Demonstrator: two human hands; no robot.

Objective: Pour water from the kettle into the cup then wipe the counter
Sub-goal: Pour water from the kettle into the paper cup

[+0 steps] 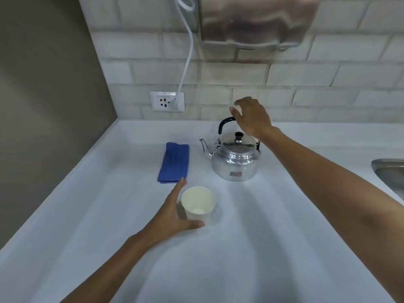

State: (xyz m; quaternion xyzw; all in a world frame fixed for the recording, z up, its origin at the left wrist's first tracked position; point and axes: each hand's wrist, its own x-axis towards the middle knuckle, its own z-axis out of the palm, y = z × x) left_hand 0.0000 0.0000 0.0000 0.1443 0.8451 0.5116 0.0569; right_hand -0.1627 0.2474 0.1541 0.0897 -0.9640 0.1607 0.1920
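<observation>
Right hand (251, 115) hovers over kettle (236, 159) handle, fingers spread, not gripping yet. Kettle sits mid-bench toward the back edge, spout left. Left hand (175, 213) cups the paper cup (197, 205), fingers spread, loose contact. Blue cloth (173, 164) beside. Best: wrap handle fully, steady cup, tip slowly.

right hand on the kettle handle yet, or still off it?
Cannot tell. In the head view the right hand is open, with its fingers spread over the kettle's black handle. The palm overlaps the handle's top end, so neither contact nor a gap shows.
</observation>
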